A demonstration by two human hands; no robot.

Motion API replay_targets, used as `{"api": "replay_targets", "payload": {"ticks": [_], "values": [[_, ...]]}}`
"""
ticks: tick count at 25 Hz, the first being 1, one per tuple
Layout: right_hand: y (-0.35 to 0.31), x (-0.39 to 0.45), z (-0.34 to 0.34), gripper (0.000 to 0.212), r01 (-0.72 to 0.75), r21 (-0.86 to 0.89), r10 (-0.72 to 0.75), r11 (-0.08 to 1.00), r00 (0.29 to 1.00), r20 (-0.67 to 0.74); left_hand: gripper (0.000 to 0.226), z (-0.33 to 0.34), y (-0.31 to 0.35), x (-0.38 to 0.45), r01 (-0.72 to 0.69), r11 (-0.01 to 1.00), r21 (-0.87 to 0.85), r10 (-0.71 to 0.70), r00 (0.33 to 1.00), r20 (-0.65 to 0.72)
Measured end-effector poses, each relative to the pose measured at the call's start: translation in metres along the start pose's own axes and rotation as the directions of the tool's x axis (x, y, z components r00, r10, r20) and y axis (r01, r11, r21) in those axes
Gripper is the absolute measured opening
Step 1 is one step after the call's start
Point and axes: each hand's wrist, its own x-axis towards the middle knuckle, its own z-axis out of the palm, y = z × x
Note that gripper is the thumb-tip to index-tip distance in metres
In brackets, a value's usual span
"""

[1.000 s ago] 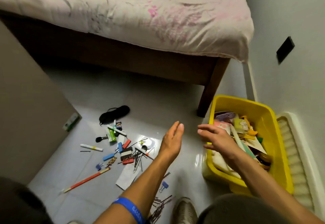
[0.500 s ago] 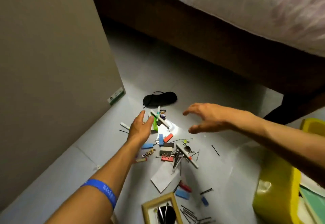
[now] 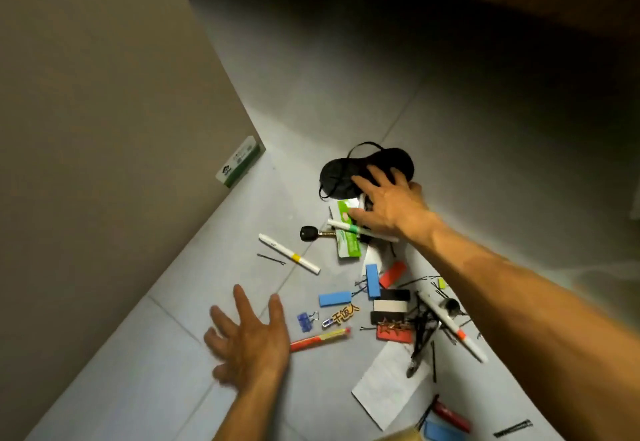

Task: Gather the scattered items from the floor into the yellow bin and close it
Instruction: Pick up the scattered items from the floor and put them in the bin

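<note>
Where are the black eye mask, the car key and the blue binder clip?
black eye mask [image 3: 341,172]: head view, left pad.
car key [image 3: 308,233]: head view, black fob.
blue binder clip [image 3: 304,322]: head view, blue body.

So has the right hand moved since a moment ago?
Yes. The right hand has reached forward to the black sleep mask; half a second ago it hovered short of it, above the scattered pens and clips.

floor [image 3: 433,101]: grey tile | on it: eye mask [image 3: 339,172], markers [image 3: 289,257], blue blocks [image 3: 334,298], paper [image 3: 388,385]
</note>
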Motion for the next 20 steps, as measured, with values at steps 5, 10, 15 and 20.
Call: {"api": "replay_targets", "payload": {"ticks": [5, 10, 15, 20], "values": [[-0.013, -0.084, 0.039, 0.059, -0.108, 0.08, 0.117, 0.991, 0.986, -0.12, 0.064, 0.028, 0.02, -0.038, -0.157, 0.961, -0.228, 0.157, 0.987, -0.017], [0.012, -0.152, 0.053, 0.053, -0.279, 0.245, 0.321, 0.929, 0.934, -0.154, 0.06, 0.009, 0.038, -0.036, -0.348, 0.913, -0.211, 0.343, 0.937, -0.061], [0.045, -0.19, 0.077, 0.071, -0.529, 0.462, 0.627, 0.712, 0.775, -0.077, 0.074, -0.025, 0.068, 0.024, -0.5, 0.865, 0.031, 0.501, 0.864, -0.047], [-0.02, -0.176, 0.101, 0.066, -0.483, 0.581, 0.643, 0.655, 0.761, -0.091, 0.06, 0.056, 0.045, -0.041, -0.565, 0.822, 0.07, 0.568, 0.822, -0.033]]}}
